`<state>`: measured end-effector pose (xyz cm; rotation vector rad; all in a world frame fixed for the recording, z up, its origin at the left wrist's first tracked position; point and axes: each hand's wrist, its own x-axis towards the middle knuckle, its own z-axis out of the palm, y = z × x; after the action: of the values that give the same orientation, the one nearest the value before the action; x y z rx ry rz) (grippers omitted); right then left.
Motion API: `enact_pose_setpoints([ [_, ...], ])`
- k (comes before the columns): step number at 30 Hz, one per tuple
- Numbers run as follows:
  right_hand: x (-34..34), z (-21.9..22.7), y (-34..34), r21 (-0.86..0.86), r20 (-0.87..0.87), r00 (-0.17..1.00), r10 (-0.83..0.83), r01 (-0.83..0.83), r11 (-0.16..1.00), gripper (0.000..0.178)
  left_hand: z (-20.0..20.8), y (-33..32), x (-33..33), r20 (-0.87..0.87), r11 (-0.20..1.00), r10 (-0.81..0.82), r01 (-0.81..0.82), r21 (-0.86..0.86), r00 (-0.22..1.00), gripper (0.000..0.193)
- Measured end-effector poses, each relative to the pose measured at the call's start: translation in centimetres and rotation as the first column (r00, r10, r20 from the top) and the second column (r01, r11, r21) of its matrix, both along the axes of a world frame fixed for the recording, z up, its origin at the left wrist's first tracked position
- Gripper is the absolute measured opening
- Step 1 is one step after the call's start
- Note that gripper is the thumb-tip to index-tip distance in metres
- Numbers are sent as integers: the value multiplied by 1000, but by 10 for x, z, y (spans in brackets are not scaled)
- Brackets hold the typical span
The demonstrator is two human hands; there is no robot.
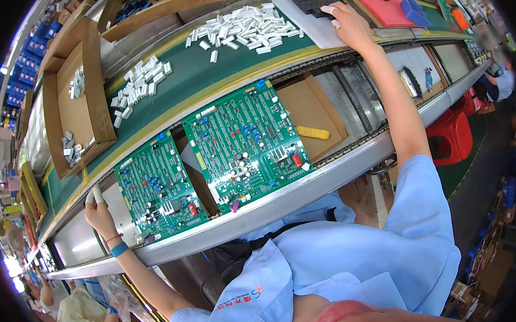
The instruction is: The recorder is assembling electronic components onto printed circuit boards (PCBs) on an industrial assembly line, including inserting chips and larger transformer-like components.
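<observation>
Two green circuit boards crowded with components lie side by side on the line's rails: a left board [159, 187] and a right board [245, 141]. My left hand [99, 215], with white finger covers and a wristband, is just left of the left board. Its fingers are stretched and hold nothing that I can see. My right hand [351, 26] reaches far across to a block of black parts [313, 3] beside a white sheet [306, 25]. Its covered fingers are apart over the black parts; no held part shows.
White slotted parts [250, 28] lie heaped on the green belt [190, 70], with a smaller pile [141, 79] further left. A cardboard tray [96, 82] stands at the left. A yellow object [312, 133] lies in a carton below the rails. Red stools [451, 134] stand at right.
</observation>
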<state>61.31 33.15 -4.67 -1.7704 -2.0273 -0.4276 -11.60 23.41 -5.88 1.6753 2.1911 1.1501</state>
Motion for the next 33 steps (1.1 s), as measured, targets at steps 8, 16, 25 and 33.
enact_pose_setpoints([
  [8, 13, -5, 9, 34, 34, 999, -38, 37, 999, 28, 1, -3, 6, 29, 1000, 15, -15, 13, 999, 25],
  [16, -11, 6, 0, 22, -9, 999, -48, 49, 999, 32, 3, -3, 8, 5, 999, -2, 2, -32, 1000, 27],
  [25, -18, -5, 22, -30, 31, 998, 63, -62, 998, 39, 6, -10, 0, -157, 1000, 18, -19, -8, 987, 28],
  [33, -9, -9, 25, -37, 7, 999, 37, -37, 999, 25, 36, -6, 34, 58, 994, 95, -98, 42, 994, 25],
])
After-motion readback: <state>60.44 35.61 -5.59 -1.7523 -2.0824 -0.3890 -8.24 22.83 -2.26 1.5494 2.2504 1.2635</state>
